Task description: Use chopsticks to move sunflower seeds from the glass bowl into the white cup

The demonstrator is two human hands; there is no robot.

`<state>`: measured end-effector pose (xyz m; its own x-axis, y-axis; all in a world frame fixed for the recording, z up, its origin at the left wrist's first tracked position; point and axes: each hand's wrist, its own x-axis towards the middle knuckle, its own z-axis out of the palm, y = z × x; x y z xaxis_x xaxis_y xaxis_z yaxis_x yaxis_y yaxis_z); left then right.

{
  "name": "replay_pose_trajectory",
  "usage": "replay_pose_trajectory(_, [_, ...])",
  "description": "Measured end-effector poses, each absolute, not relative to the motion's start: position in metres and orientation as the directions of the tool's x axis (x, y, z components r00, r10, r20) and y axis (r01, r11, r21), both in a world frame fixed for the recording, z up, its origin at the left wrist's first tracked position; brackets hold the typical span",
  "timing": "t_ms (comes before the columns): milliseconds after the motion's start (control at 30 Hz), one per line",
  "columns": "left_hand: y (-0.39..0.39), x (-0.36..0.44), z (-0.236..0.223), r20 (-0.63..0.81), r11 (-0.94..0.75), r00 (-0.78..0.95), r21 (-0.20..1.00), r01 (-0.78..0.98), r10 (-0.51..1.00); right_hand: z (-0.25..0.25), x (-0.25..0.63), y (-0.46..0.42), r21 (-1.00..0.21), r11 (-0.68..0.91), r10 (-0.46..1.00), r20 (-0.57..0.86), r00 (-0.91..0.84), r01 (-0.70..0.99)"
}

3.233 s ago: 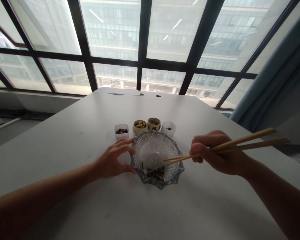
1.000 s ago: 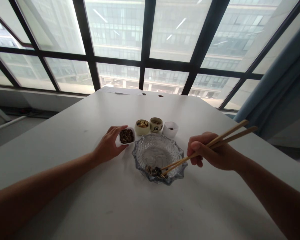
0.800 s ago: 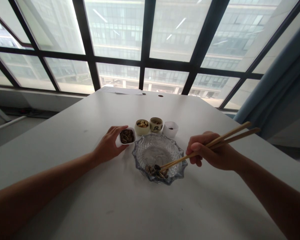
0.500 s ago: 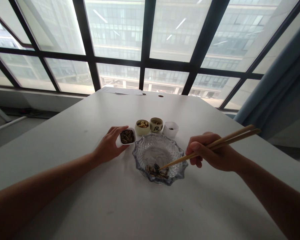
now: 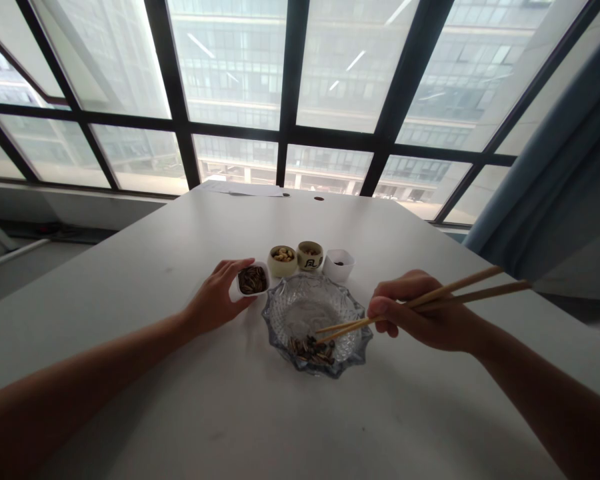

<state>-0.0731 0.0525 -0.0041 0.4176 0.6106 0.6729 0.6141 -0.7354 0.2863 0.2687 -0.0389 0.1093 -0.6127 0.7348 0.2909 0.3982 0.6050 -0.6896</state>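
I see from afar my right grip [image 5: 420, 312] clasping chopsticks [image 5: 460, 285], tips just beside the seeds [image 5: 311, 351] strung left to right, left and near of it in the glass bowl [image 5: 307, 313], my left grip [image 5: 217, 295] holding a white cup [image 5: 234, 289]

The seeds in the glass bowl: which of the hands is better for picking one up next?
Probably the right hand: it holds the chopsticks, whose tips are inside the glass bowl, close to the seeds. The left hand grips a white cup beside the bowl.
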Motion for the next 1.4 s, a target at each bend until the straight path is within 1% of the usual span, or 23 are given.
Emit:
replay_pose_trajectory(133, [0.052, -0.073, -0.004, 0.679, -0.744, 0.422, 0.281, 0.606, 0.601, 0.108, 0.264, -0.041, -0.692, 0.609, 0.722, 0.281, -0.633, 0.388])
replay_pose_trajectory(300, [0.052, -0.073, -0.004, 0.681, -0.748, 0.422, 0.287, 0.598, 0.598, 0.109, 0.264, -0.041, -0.736, 0.554, 0.769, 0.273, -0.578, 0.389])
replay_pose_trajectory(433, [0.052, -0.073, -0.004, 0.691, -0.752, 0.416, 0.285, 0.594, 0.591, 0.107, 0.269, -0.034, -0.819, 0.443, 0.857, 0.268, -0.439, 0.365])
replay_pose_trajectory(533, [0.053, -0.073, -0.005, 0.701, -0.759, 0.416, 0.278, 0.589, 0.579, 0.106, 0.273, -0.027, -0.888, 0.326, 0.923, 0.226, -0.311, 0.324])
replay_pose_trajectory(600, [0.053, -0.073, -0.005, 0.706, -0.764, 0.420, 0.269, 0.587, 0.571, 0.105, 0.275, -0.023, -0.919, 0.270, 0.945, 0.196, -0.261, 0.287])
replay_pose_trajectory(700, [0.053, -0.072, -0.005, 0.707, -0.765, 0.421, 0.265, 0.587, 0.568, 0.104, 0.275, -0.020, -0.939, 0.234, 0.961, 0.185, -0.206, 0.250])
replay_pose_trajectory(800, [0.053, -0.072, -0.005, 0.707, -0.765, 0.418, 0.272, 0.583, 0.570, 0.100, 0.274, -0.019, -0.931, 0.259, 0.962, 0.223, -0.158, 0.258])
replay_pose_trajectory(1033, [0.054, -0.072, -0.007, 0.717, -0.768, 0.403, 0.288, 0.572, 0.569, 0.096, 0.273, -0.021, -0.888, 0.313, 0.947, 0.265, -0.180, 0.338])
replay_pose_trajectory(1233, [0.054, -0.072, -0.008, 0.705, -0.762, 0.408, 0.293, 0.577, 0.580, 0.095, 0.266, -0.027, -0.888, 0.261, 0.949, 0.165, -0.267, 0.378])
replay_pose_trajectory(1333, [0.054, -0.073, -0.007, 0.698, -0.757, 0.408, 0.296, 0.583, 0.588, 0.095, 0.265, -0.027, -0.901, 0.227, 0.953, 0.128, -0.273, 0.369])
replay_pose_trajectory(1400, [0.054, -0.073, -0.007, 0.696, -0.752, 0.407, 0.295, 0.589, 0.592, 0.095, 0.266, -0.025, -0.914, 0.202, 0.963, 0.120, -0.240, 0.353])
